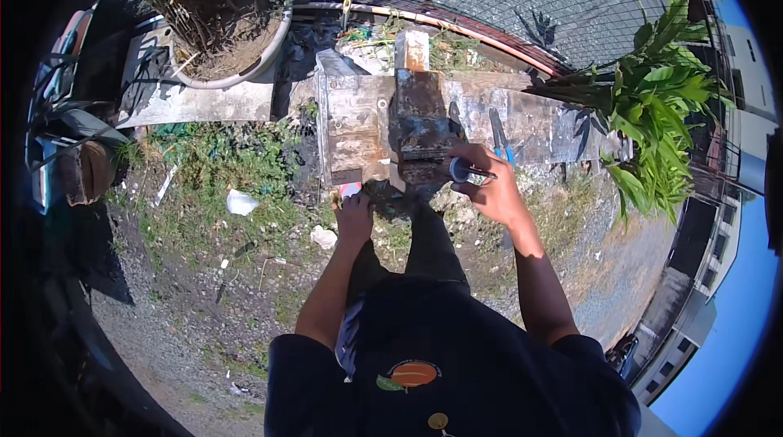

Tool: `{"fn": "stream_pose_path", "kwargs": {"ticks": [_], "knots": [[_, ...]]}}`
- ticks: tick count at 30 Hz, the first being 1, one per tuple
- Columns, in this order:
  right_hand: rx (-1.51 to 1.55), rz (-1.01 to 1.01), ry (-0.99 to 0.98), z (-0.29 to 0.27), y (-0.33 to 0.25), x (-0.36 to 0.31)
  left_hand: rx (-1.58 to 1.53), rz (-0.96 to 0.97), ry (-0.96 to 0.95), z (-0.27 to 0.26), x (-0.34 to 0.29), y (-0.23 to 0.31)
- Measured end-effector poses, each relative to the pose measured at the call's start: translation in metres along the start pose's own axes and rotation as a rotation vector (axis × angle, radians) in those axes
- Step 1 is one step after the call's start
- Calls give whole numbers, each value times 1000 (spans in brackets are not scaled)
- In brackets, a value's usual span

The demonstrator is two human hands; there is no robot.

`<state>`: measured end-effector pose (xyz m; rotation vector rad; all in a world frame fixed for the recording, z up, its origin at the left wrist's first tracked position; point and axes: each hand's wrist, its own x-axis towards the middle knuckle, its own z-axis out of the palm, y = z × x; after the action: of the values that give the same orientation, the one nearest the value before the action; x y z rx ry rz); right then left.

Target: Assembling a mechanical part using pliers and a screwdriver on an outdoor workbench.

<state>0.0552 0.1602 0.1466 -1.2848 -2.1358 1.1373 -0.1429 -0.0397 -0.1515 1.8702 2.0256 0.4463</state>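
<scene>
My right hand (489,188) grips the vise (420,127) handle (466,169); left hand (355,213) closed, apparently pinching a small piece (350,189). Clamping unfinished.

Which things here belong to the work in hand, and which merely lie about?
In use: rusty bench vise; small round part in right hand; left hand at the workbench edge.
Lying about: blue-handled pliers; potted plant; leafy shrub; litter.

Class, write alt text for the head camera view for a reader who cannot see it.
A person's right hand holds a small round dark object at a rusty bench vise on a worn workbench; the left hand grips something small below. Weedy gravel, potted plants around.
</scene>
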Motion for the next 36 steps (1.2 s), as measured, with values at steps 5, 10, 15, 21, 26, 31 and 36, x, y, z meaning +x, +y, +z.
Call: {"fn": "stream_pose_path", "kwargs": {"ticks": [5,10,15,21,26,31,36], "knots": [[-26,27,29,-2,-4,-2,-1,0,-252,-144,12,17],[-25,94,13,0,-10,-2,-587,-47,-391,-190,23,100],[-75,106,-8,1,0,-5,-655,283,-356,-133,35,159],[-74,20,12,4,1,-5,-590,444,-223,-50,35,193],[-73,-17,37,2,-3,-2,-503,357,-425,-45,56,208],[-108,12,30,6,-3,-5,-554,299,-457,-40,75,218],[-75,22,24,5,1,-4,-618,227,-519,-37,85,217]]}}
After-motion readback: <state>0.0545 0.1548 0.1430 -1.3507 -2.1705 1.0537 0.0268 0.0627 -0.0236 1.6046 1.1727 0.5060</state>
